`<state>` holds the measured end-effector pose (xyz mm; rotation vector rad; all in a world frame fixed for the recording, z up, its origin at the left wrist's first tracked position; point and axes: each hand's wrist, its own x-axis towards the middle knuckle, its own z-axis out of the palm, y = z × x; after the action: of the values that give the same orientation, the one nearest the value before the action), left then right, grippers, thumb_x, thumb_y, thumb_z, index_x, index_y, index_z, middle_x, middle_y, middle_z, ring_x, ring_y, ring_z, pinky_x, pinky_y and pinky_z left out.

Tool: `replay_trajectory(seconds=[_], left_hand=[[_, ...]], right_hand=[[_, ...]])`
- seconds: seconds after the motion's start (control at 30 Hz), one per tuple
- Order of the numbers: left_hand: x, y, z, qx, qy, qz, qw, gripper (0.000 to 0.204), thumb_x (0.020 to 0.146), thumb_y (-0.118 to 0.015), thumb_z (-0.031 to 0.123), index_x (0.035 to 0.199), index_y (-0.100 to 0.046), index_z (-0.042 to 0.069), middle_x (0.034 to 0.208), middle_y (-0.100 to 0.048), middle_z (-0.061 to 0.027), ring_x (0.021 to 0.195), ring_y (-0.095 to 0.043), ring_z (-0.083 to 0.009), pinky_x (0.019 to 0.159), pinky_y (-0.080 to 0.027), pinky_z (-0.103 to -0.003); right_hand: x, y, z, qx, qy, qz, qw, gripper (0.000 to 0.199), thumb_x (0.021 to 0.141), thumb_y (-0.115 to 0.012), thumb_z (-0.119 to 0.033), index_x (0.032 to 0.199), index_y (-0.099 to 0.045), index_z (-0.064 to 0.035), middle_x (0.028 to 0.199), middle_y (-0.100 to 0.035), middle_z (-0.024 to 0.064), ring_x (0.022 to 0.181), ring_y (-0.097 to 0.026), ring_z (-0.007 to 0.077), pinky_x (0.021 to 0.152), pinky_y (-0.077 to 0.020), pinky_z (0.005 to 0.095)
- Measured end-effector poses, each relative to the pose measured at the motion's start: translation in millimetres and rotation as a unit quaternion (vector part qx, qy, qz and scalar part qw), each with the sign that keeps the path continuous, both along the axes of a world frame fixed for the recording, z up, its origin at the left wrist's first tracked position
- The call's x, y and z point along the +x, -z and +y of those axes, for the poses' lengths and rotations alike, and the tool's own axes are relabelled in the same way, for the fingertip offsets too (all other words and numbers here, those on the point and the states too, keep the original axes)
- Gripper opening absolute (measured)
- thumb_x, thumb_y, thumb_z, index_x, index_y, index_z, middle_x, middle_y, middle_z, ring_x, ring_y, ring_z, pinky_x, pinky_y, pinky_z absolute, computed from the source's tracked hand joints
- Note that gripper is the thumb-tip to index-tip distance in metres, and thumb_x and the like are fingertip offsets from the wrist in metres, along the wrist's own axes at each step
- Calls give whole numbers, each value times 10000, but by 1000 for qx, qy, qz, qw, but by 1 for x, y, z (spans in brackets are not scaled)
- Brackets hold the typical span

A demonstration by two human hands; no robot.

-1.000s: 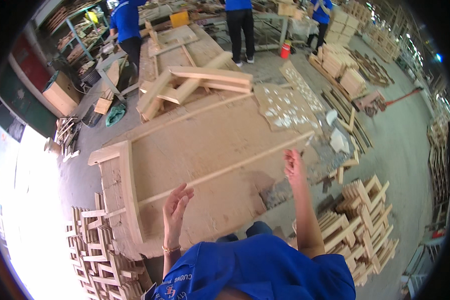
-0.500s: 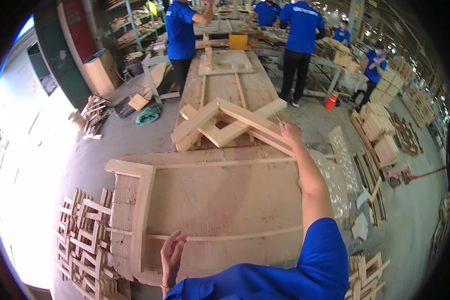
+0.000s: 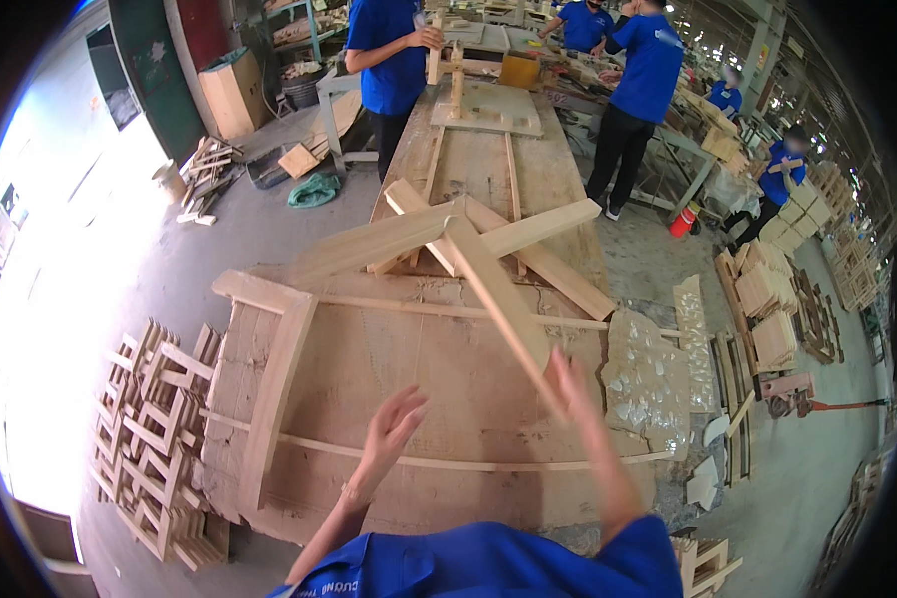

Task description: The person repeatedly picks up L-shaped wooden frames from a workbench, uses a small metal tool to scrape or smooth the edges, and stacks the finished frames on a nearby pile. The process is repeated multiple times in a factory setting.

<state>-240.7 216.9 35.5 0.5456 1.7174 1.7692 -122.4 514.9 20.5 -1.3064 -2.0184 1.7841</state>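
Observation:
A pale wooden frame of crossed slats [image 3: 468, 239] lies at the far side of the big wooden workbench [image 3: 419, 359]. One long slat of it runs toward me, and my right hand [image 3: 571, 387], blurred, grips that slat's near end. My left hand [image 3: 394, 429] hovers over the bench's middle with its fingers apart and nothing in it. Both blue sleeves enter from the bottom edge.
A raised wooden rail [image 3: 274, 394] edges the bench's left side. Small wooden frames [image 3: 149, 429] are stacked on the floor to the left. More wood stacks [image 3: 767, 314] stand at the right. People in blue shirts [image 3: 389, 55] [image 3: 638, 85] work at the far tables.
My right hand, stretched out to the crossed frame half a second ago, has drawn back toward me with the slat's end. My left hand has risen higher over the bench. The view has tilted forward.

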Motion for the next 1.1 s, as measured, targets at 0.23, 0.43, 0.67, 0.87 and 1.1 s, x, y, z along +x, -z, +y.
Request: replay_trajectory(seconds=[0.23,0.43,0.67,0.87,1.1], left_hand=[[17,-6,64,198,40,-200,959,599,883,-587,168,1370,-244,112,1188,-522,-96,1111,-508,-191,907,-448,-343],[34,-2,13,140,46,-153,977,502,854,-631,165,1239,-338,31,1004,-568,-64,863,-591,-145,747,-509,-296],[60,-28,7,147,169,-146,964,446,857,-636,186,1185,-376,30,933,-591,-60,817,-592,-130,737,-508,-300],[76,-35,14,153,216,-138,954,473,849,-649,217,1178,-367,26,924,-588,-62,805,-598,-135,729,-511,-307],[81,-37,19,101,222,-124,962,516,844,-654,216,1195,-331,17,927,-590,-70,806,-602,-142,727,-509,-310]], right_hand=[[85,22,-144,-177,84,126,973,552,914,-499,-437,1232,-519,15,1116,-599,115,1054,-538,192,920,-406,315],[86,-38,-103,182,-44,126,974,413,941,-510,-277,1279,-504,-39,799,-505,6,715,-453,100,646,-383,233],[46,-117,-138,319,-43,271,907,313,898,-555,-44,1196,-602,-128,758,-460,3,674,-428,90,604,-376,229],[29,-128,-139,431,16,271,860,295,870,-583,-35,1138,-644,-144,714,-483,20,577,-443,94,509,-387,235],[32,-120,-146,437,7,251,864,236,880,-576,-46,1094,-660,-96,732,-522,19,625,-472,87,549,-394,226]])
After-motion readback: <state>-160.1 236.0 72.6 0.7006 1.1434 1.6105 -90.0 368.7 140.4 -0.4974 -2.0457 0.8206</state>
